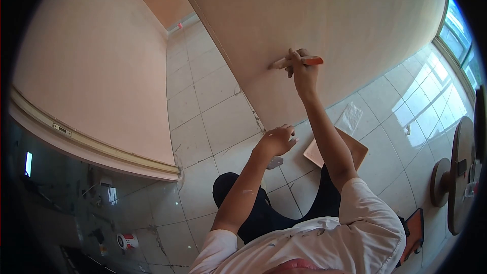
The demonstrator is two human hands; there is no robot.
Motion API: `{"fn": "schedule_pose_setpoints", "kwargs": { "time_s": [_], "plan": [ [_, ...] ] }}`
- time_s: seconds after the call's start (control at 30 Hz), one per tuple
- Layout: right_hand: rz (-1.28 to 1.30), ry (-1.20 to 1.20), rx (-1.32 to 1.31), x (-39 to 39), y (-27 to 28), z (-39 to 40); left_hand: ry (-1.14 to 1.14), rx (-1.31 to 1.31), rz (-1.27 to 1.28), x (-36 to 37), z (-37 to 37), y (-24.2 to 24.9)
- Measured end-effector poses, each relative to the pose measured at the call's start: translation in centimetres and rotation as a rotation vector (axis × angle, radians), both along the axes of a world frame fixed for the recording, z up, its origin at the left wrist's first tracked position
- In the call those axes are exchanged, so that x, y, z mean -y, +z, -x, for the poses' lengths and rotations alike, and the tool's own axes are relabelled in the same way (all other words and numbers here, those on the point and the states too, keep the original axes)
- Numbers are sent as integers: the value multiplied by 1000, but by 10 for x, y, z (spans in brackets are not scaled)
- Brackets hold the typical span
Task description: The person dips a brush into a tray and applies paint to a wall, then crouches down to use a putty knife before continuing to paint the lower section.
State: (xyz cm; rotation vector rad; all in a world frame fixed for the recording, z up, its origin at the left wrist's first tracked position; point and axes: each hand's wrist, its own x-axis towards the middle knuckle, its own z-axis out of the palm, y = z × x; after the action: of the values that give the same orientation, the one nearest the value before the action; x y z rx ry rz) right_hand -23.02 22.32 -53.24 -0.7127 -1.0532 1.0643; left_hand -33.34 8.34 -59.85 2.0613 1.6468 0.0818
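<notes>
My right hand (303, 71) is closed around a paintbrush with an orange-red handle end (313, 60). The brush's other end meets the pale pinkish wall (329, 25), low down near its left corner. Lower and to the left, my left hand (276, 142) hangs in front of the wall's bottom edge, fingers loosely bent and apart, with nothing visible in them. Just below it shows a small grey, spotted object (275, 163) that I cannot make out. A shallow pinkish tray or box (361, 150) lies on the floor, partly hidden behind my right forearm.
Clear plastic sheeting (350, 116) lies by the tray on the tiled floor (390, 167). A round brown table (459, 172) stands at right, near an orange-and-black bag (415, 231). A white-and-red bucket (127, 241) is at lower left. A sliding-door track (101, 144) borders the left wall.
</notes>
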Motion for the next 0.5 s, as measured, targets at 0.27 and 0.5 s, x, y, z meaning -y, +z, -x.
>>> {"fn": "schedule_pose_setpoints", "kwargs": {
  "time_s": [0.27, 0.5],
  "plan": [
    [-58, 30, -166, 10, -130, -7, 3, -5, 28, -1, 1, 6],
    [240, 205, -251, 50, -203, -73, 54, 26, 124, 0, 2, 20]
  ]
}}
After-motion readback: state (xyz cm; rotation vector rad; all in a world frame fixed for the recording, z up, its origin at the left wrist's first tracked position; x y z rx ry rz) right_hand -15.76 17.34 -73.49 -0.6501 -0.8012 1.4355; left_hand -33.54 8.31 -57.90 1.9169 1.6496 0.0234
